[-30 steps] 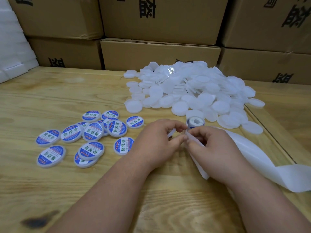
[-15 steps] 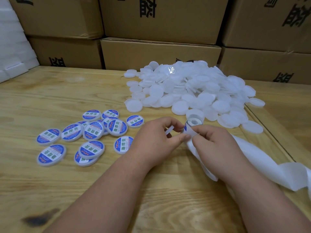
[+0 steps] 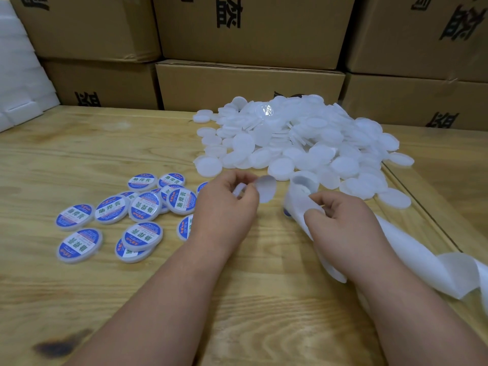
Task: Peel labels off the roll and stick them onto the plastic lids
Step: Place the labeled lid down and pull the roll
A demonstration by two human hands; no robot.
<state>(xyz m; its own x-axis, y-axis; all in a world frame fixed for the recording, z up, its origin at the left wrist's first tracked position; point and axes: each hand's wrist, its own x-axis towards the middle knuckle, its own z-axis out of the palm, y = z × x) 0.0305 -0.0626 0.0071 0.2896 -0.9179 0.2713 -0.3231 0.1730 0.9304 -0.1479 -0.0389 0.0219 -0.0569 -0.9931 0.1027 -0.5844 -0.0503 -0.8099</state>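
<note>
My left hand [image 3: 227, 207] pinches a round label [image 3: 266, 191] at its edge, its white back facing me. A white piece, probably a blank lid [image 3: 239, 191], shows between the same hand's fingers. My right hand [image 3: 343, 223] grips the white backing strip [image 3: 422, 260] just below the small label roll [image 3: 303, 184], which stands on the table. The strip trails off to the right. Behind the hands lies a big pile of blank white lids [image 3: 303, 138]. Several lids with blue labels [image 3: 144, 207] lie at the left.
The wooden table [image 3: 79, 154] has a dark stain [image 3: 60, 344] near its front left. Stacked cardboard boxes [image 3: 250, 83] line the back edge. White foam pieces [image 3: 18, 75] stand at the far left. A seam in the table [image 3: 422, 207] runs along the right.
The hands were together at the roll; now they have drawn apart. My left hand has pulled a label free of the strip and moved left with it.
</note>
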